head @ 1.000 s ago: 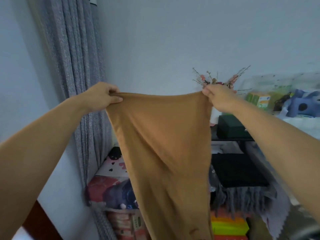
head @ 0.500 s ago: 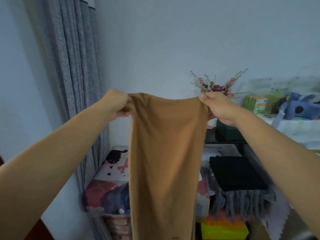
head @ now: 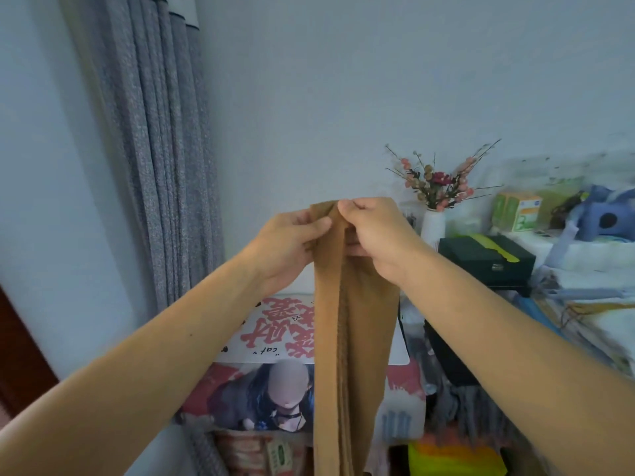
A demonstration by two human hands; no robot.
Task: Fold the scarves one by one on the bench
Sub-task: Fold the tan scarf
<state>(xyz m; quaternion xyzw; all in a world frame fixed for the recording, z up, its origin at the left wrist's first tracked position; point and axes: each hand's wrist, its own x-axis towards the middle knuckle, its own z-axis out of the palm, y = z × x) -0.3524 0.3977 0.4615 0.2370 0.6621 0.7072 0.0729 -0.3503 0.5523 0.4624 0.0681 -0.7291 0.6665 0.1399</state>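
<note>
A tan scarf (head: 350, 338) hangs straight down in front of me, folded lengthwise into a narrow strip. My left hand (head: 292, 242) and my right hand (head: 371, 231) are side by side at its top, each pinching a top corner, with the two corners brought together. The scarf's lower end runs out of the bottom of the frame. A black scarf with grey fringe (head: 457, 383) lies behind my right forearm, partly hidden. The bench itself is not visible.
A grey curtain (head: 154, 149) hangs at the left. A printed cushion (head: 261, 389) lies behind the scarf. At the right a white vase of flowers (head: 433, 221), a dark box (head: 488, 259) and stacked clutter fill a table. Coloured boxes (head: 453, 458) sit lower right.
My hands have come together, bringing the scarf's two top corners to meet, so the wide spread scarf is now folded in half lengthwise. The view has tilted down a little.
</note>
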